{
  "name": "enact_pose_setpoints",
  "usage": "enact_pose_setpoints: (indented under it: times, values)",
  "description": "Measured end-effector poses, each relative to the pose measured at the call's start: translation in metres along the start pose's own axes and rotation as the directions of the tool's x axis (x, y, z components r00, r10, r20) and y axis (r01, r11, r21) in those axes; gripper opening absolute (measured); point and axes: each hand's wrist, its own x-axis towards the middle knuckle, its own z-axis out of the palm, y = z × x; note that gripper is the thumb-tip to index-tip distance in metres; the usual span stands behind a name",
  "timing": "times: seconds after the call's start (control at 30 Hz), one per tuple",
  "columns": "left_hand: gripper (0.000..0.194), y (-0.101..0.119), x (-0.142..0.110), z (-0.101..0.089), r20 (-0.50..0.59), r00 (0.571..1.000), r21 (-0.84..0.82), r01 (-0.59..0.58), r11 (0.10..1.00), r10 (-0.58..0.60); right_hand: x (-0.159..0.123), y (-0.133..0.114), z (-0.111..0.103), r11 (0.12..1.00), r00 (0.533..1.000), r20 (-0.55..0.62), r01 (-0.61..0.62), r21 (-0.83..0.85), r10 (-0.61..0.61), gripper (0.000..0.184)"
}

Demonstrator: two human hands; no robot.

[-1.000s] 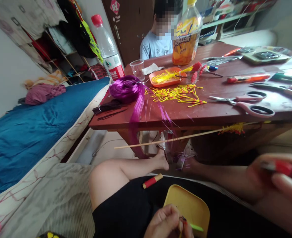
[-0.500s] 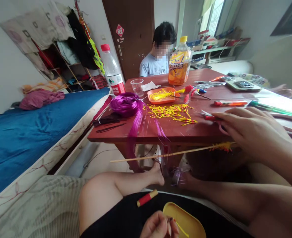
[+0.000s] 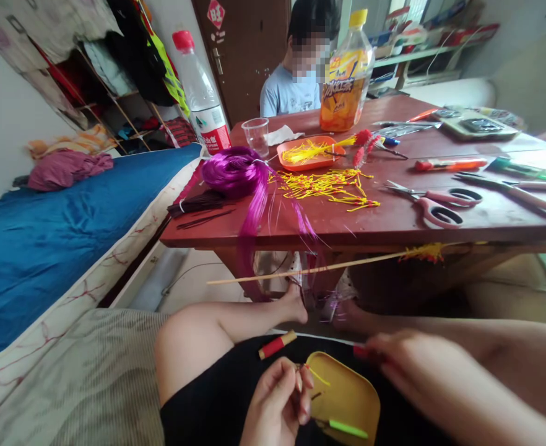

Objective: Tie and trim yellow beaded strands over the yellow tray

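Observation:
My left hand (image 3: 282, 393) is closed in a pinch above the lap. Between its fingertips is a thin yellow filament (image 3: 319, 375) with a small red and dark end. My right hand (image 3: 410, 359), smeared by motion, is to the right of the yellow tray (image 3: 368, 396), with a small red object (image 3: 360, 350) at its fingertips; its kind is unclear. On the black cloth over the lap lies a spool of red thread (image 3: 277, 345). Inside the tray are a bright green stick (image 3: 348, 428) and a dark bit. Pink-handled scissors (image 3: 440, 201) rest on the table.
The red table (image 3: 199, 235) holds purple fibre (image 3: 233, 176), yellow stems (image 3: 324, 186), an orange tray (image 3: 296, 166), pliers (image 3: 519, 189) and two bottles. A thin stick (image 3: 310, 271) juts along the table's front edge. A person (image 3: 291, 90) sits opposite; a bed (image 3: 69, 241) is at left.
My right hand has left the scissors on the table and come down to the lap, with the red object at its fingertips. My left hand stays pinched, slightly higher in view.

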Motion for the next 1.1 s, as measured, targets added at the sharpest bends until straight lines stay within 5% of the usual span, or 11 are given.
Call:
enact_pose_setpoints:
  times: [0.1,0.17,0.23,0.37,0.43,0.5,0.53,0.63,0.77,0.97,1.1]
  values:
    - [0.031,0.007,-0.003,0.004,-0.076,0.995,0.05,-0.059,0.997,0.063,-0.021,-0.017,0.072,0.998,0.975,0.22,-0.052,0.041,0.042,0.026]
    - [0.032,0.011,-0.005,0.007,-0.083,0.992,0.093,-0.086,0.992,0.094,-0.025,-0.028,0.095,0.992,0.955,0.291,-0.088,0.091,0.058,0.026]
    - [0.032,0.012,-0.007,0.009,-0.072,0.992,0.127,-0.094,0.987,0.104,-0.024,-0.035,0.093,0.978,0.948,0.312,-0.113,0.174,0.054,0.024]
    - [0.034,0.004,-0.008,0.009,-0.017,0.998,0.142,-0.052,0.989,0.055,-0.019,-0.045,0.049,0.87,0.965,0.255,-0.181,0.459,0.066,0.03]
    - [0.035,-0.003,-0.007,0.008,0.017,0.999,0.163,-0.049,0.985,0.047,-0.019,-0.052,0.031,0.511,0.943,0.311,-0.327,0.795,0.12,0.037]
    - [0.037,-0.008,-0.006,0.006,0.042,0.998,0.212,-0.063,0.975,0.056,-0.02,-0.06,0.025,0.112,0.899,0.434,-0.438,0.892,0.063,0.042]
    - [0.037,-0.009,-0.007,0.005,0.052,0.997,0.245,-0.073,0.967,0.063,-0.021,-0.064,0.024,-0.021,0.878,0.478,-0.477,0.878,0.023,0.044]
    - [0.04,-0.008,-0.009,0.004,0.069,0.992,0.377,-0.125,0.918,0.106,-0.023,-0.069,0.027,-0.181,0.857,0.516,-0.507,0.843,-0.001,0.048]
    - [0.041,0.002,-0.015,0.003,0.1,0.99,0.637,-0.142,0.757,0.101,-0.023,-0.064,0.018,-0.078,0.891,0.453,-0.451,0.889,0.014,0.043]
    - [0.042,0.013,-0.018,0.017,0.08,0.991,0.753,0.014,0.657,-0.112,-0.022,-0.058,0.009,0.508,0.937,0.347,-0.287,0.812,-0.026,0.024]
    - [0.024,0.008,-0.014,0.027,0.059,0.997,0.867,-0.031,0.497,-0.04,-0.024,-0.06,0.012,0.624,0.945,0.328,-0.243,0.743,-0.023,0.019]
